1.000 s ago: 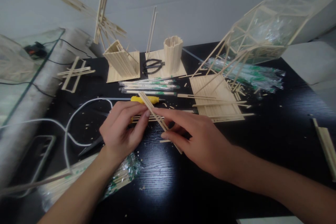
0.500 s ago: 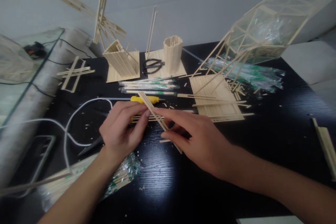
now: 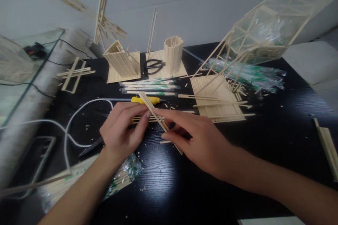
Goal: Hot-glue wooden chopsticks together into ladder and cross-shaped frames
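Observation:
Several pale wooden sticks point(image 3: 148, 102), like chopsticks, lie together at a slant between my two hands. My left hand point(image 3: 124, 126) pinches them near the upper end with thumb and fingers. Lower down, my right hand point(image 3: 198, 133) grips the same sticks between thumb and forefinger. Just behind the sticks lies a yellow glue gun point(image 3: 145, 100), its nozzle to the right. More loose sticks lie on the black table under the hands, partly hidden by them.
Two stick-built containers point(image 3: 173, 54) stand on wooden bases at the back, with black-handled scissors point(image 3: 154, 66) between them. A stick-covered board point(image 3: 216, 95) lies right of centre. Plastic-wrapped sticks point(image 3: 124, 179) lie at front left, near a white cord point(image 3: 66, 144). A large stick frame point(image 3: 269, 28) rises back right.

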Tool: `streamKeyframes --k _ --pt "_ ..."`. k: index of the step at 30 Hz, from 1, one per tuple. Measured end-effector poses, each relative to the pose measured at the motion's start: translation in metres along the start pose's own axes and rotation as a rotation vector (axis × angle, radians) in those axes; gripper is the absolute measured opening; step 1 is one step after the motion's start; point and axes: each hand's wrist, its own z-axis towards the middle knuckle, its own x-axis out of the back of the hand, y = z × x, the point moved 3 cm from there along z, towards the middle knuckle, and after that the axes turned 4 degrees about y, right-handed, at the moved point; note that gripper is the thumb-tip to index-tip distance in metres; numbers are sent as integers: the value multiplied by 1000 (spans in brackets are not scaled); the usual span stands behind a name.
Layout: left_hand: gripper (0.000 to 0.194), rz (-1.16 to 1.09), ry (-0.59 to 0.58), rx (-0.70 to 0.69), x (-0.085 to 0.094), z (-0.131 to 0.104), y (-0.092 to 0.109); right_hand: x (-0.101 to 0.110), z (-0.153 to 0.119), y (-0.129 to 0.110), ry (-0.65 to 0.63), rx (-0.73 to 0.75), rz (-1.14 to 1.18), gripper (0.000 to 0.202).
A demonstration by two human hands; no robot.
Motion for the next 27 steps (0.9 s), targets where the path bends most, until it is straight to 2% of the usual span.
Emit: streamKeyframes --k 14,20,27 --pt "26 -2 4 1 1 0 1 2 2 -2 -17 -6 -31 62" --pt "26 0 8 5 1 0 1 2 1 0 4 43 -41 66" --pt "26 11 10 2 0 0 2 2 1 -2 2 42 -38 61"
